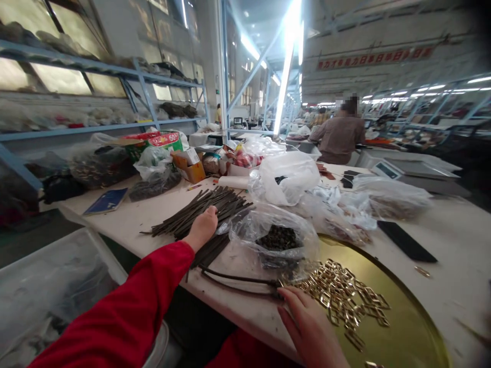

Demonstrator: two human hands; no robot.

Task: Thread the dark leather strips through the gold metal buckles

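My left hand (204,228), in a red sleeve, lies on a pile of thin dark strips (226,200), its fingers curled closed. What they grip, if anything, is hidden. My right hand (307,321) is low in the view, thumb and fingers pinching the end of a dark strap (238,277) at the tray's left edge. This strap bends back in a narrow loop along the table edge. Gold rectangular rings (341,291) lie heaped on a round gold tray (406,327) beside my right hand. Behind it, an open clear plastic bag (245,230) holds small dark pieces (280,238).
A white plastic bin (92,245) stands at the left below the table. Bags, boxes and a blue booklet (106,201) line the back. A black flat piece (406,241) and a scale (387,170) are at the right. A person (339,134) sits farther off.
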